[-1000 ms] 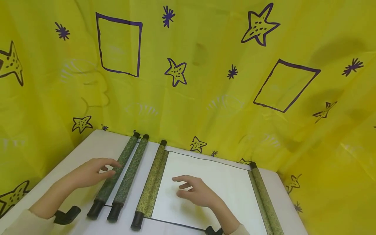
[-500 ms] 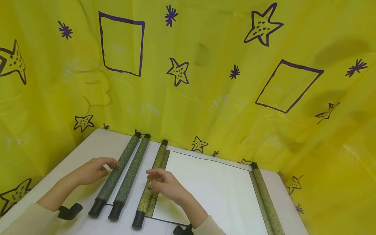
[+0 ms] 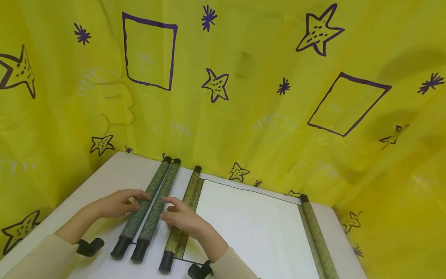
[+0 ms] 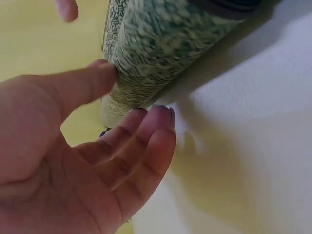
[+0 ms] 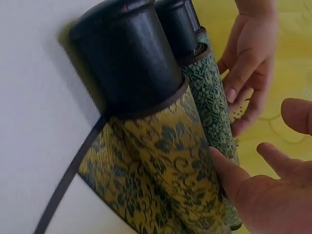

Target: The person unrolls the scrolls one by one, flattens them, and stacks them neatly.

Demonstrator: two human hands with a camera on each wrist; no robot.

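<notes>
Two green brocade rollers with black end knobs, the left roller and the right roller, lie side by side as one nearly closed scroll. My left hand is at the left roller, fingers loosely bent; in the left wrist view its thumb reaches the green brocade. To the right, a gold brocade scroll lies unrolled, showing a white sheet. My right hand reaches across the gold roller, its loosely bent fingertips overlapping the right green roller in the head view. Neither hand grips anything.
The scrolls lie on a white table. Behind and around it hangs a yellow curtain with drawn stars and frames. The far gold roller lies near the table's right edge. A dark cord runs from the gold scroll's knob.
My right hand has moved left from over the white sheet, past the gold roller, to the green scroll. The left hand has shifted slightly right, and the gap between the green rollers looks narrower.
</notes>
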